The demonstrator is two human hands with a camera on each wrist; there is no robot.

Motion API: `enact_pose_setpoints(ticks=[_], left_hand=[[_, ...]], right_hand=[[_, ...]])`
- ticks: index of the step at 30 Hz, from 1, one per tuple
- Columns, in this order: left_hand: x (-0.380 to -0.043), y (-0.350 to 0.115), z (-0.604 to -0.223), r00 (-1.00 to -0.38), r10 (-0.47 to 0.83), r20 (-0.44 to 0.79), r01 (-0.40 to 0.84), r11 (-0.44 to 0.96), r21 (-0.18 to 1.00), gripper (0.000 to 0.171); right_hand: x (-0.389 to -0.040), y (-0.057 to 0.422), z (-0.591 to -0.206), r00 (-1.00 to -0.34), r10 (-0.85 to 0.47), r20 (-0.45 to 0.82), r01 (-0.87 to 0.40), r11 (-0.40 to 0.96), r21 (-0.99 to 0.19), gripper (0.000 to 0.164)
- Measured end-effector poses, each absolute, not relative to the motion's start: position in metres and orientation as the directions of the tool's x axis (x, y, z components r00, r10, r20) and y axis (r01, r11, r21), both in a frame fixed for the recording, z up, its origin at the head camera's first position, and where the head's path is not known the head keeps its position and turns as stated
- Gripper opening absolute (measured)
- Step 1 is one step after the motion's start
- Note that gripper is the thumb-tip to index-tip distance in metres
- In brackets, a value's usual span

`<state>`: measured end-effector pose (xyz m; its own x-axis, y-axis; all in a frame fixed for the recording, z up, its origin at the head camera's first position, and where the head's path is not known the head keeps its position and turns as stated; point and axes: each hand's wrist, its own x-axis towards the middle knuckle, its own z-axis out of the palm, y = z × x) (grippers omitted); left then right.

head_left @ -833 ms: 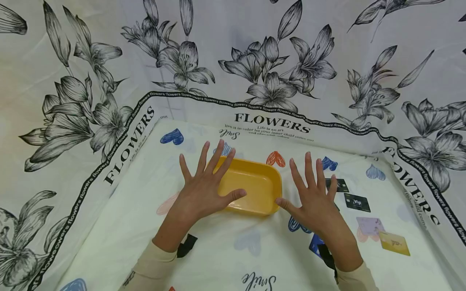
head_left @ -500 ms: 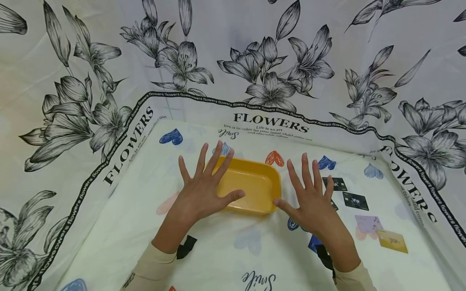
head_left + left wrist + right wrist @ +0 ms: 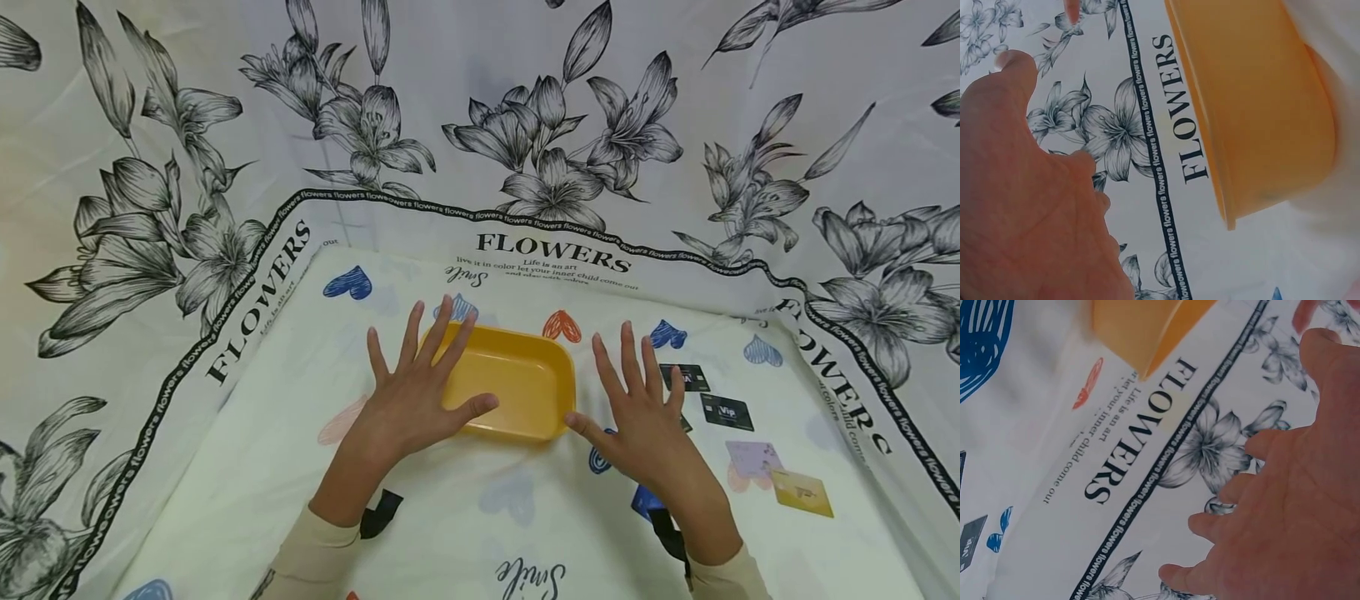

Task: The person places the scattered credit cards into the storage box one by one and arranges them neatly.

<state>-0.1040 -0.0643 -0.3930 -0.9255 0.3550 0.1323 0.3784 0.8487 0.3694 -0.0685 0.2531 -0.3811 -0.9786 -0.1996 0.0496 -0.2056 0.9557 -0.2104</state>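
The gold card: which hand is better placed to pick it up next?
Probably the right hand: empty and nearer the gold card, while the left hand is at the left end of the yellow tray.

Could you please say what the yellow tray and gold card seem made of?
The yellow tray looks like glossy moulded plastic: soft highlights, rounded corners. The gold card is probably stiff plastic with a satin sheen, lying flat, straight-edged; coated paperboard is possible.

the tray (image 3: 517, 396) sits on the cloth (image 3: 585, 533), cards (image 3: 727, 412) to its right, the backdrop (image 3: 465, 50) behind.
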Motion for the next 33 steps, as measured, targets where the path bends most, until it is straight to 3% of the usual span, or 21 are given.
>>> enact_pose_setpoints(ticks=[5,12,19,26,33], left_hand=[[-0.107,-0.069,-0.399,-0.919,0.377,0.118,0.389,0.814,0.432,0.101],[-0.118,-0.081,-0.418,-0.91,0.381,0.162,0.39,0.656,0.646,0.092],[-0.129,-0.091,-0.431,-0.969,0.232,0.08,0.203,0.572,0.795,0.091],[-0.134,-0.094,-0.439,-0.994,0.104,-0.024,0.03,0.491,0.87,0.079],[-0.135,-0.091,-0.447,-0.994,0.094,-0.062,-0.019,0.402,0.915,0.073]], right_hand=[[-0.067,0.26,-0.38,-0.98,-0.193,0.045,-0.198,0.951,-0.237,0.108],[-0.063,0.278,-0.382,-0.98,-0.171,0.103,-0.195,0.931,-0.309,0.101],[-0.061,0.311,-0.381,-0.994,-0.036,0.108,-0.073,0.926,-0.369,0.082],[-0.063,0.348,-0.392,-0.996,0.047,0.072,0.016,0.924,-0.383,0.072],[-0.069,0.372,-0.409,-0.996,0.067,-0.065,0.085,0.942,-0.324,0.07]])
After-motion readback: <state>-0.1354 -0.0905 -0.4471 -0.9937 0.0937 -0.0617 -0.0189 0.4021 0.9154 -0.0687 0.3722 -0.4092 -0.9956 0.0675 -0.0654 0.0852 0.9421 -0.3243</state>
